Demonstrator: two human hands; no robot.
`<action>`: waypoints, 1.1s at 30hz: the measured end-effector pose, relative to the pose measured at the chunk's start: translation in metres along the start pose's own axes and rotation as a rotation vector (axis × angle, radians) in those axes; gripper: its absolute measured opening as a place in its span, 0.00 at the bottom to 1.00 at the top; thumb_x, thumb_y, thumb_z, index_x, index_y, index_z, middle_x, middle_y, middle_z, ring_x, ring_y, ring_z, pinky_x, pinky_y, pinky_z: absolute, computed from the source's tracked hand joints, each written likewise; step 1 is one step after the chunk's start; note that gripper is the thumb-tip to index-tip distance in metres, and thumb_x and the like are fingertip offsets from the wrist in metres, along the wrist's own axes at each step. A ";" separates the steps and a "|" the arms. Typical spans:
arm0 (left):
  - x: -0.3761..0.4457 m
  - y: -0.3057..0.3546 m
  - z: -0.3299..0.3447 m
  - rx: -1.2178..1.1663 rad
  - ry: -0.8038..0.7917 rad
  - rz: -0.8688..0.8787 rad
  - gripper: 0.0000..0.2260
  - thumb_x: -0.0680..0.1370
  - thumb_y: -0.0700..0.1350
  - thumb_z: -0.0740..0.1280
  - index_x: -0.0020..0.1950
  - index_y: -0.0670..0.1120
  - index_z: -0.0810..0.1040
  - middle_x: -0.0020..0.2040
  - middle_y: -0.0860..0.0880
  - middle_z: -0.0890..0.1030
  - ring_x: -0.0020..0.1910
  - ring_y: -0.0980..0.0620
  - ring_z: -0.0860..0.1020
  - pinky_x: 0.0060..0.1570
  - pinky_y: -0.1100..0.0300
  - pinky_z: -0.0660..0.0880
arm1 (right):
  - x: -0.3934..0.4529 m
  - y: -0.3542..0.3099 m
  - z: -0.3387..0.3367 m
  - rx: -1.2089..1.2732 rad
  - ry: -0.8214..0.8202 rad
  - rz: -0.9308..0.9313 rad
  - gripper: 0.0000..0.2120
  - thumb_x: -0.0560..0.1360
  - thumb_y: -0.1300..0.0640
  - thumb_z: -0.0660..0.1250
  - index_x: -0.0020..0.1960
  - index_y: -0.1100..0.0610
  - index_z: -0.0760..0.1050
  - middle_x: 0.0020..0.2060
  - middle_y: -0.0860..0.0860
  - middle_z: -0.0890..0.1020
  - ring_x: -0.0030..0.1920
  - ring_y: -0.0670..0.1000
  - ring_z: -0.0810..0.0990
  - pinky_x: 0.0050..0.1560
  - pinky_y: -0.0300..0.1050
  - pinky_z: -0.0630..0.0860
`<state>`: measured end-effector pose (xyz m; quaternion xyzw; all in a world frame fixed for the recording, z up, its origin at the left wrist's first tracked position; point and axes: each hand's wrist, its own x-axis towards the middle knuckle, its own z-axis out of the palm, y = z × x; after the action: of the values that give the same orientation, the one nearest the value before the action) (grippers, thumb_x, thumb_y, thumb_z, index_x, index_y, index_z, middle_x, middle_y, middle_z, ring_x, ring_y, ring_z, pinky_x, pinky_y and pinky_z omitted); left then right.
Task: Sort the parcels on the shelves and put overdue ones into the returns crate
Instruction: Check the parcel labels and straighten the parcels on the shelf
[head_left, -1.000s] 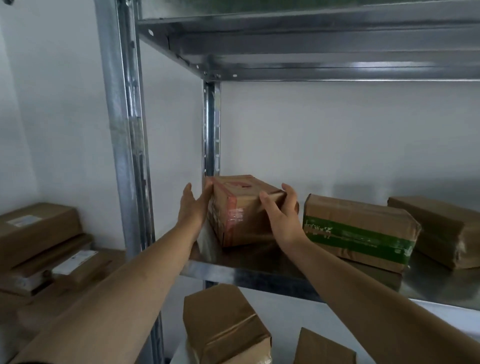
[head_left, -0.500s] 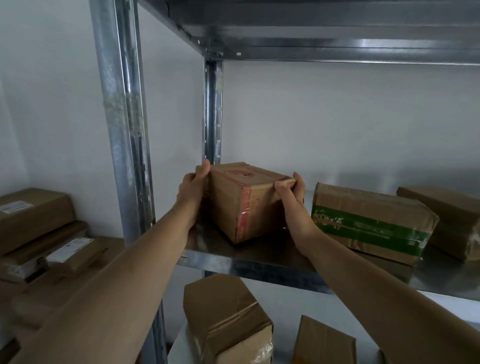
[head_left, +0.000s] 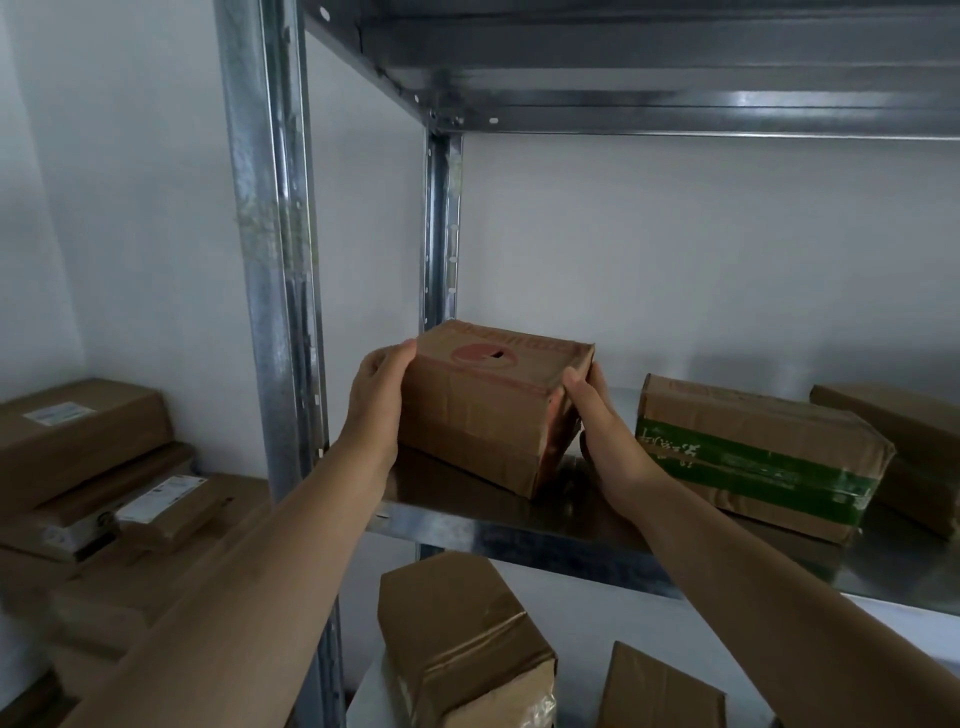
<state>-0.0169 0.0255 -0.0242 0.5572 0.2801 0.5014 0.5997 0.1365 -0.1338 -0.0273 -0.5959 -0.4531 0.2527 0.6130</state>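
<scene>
White walls close in behind a galvanised metal rack (head_left: 270, 270), and in the head view its middle shelf (head_left: 519, 530) carries the parcels you are sorting. Your left hand (head_left: 376, 400) grips the left end of the brown parcel with the red mark (head_left: 493, 410), fingers curled over its top edge. Your right hand (head_left: 608, 441) holds the opposite end, thumb on the top corner and palm against the side. The parcel sits at the left end of the shelf, tilted, with its near bottom corner down on the metal. Just to its right lies a parcel with green tape (head_left: 753, 457), and another brown parcel (head_left: 893, 441) beyond that. Two more parcels (head_left: 457, 639) rest on the shelf below, and a stack of boxes (head_left: 78, 457) stands outside the rack to the left.

You appear to be at the inspection step, turning this parcel to find its label. No label shows on the faces towards you, so the next move likely calls for another turn or a lift clear of the shelf. No returns crate is in view.

Compared with half a second ago, the parcel has rotated: the red-taped face now points right, a plain face towards you.
</scene>
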 end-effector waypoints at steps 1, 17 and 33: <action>-0.002 0.001 -0.001 -0.043 -0.024 0.004 0.17 0.78 0.59 0.64 0.62 0.52 0.74 0.62 0.50 0.76 0.59 0.49 0.75 0.54 0.53 0.71 | 0.001 0.001 -0.002 0.012 -0.004 -0.043 0.38 0.76 0.35 0.60 0.80 0.40 0.46 0.74 0.45 0.65 0.66 0.39 0.70 0.62 0.31 0.63; -0.010 0.001 -0.011 -0.162 -0.085 0.155 0.21 0.71 0.46 0.62 0.64 0.47 0.78 0.60 0.44 0.81 0.62 0.44 0.78 0.65 0.43 0.72 | -0.005 -0.005 -0.001 0.055 -0.002 -0.281 0.39 0.70 0.46 0.63 0.73 0.25 0.46 0.79 0.36 0.45 0.80 0.46 0.44 0.75 0.45 0.61; -0.006 0.001 -0.008 -0.061 0.120 0.024 0.36 0.67 0.78 0.54 0.60 0.55 0.78 0.58 0.51 0.81 0.60 0.50 0.78 0.61 0.50 0.73 | -0.005 -0.007 0.001 -0.104 0.001 -0.174 0.29 0.77 0.32 0.46 0.77 0.31 0.46 0.68 0.34 0.64 0.71 0.41 0.62 0.70 0.42 0.61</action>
<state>-0.0264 0.0233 -0.0259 0.5110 0.2935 0.5492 0.5925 0.1323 -0.1385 -0.0216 -0.5857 -0.5153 0.1744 0.6009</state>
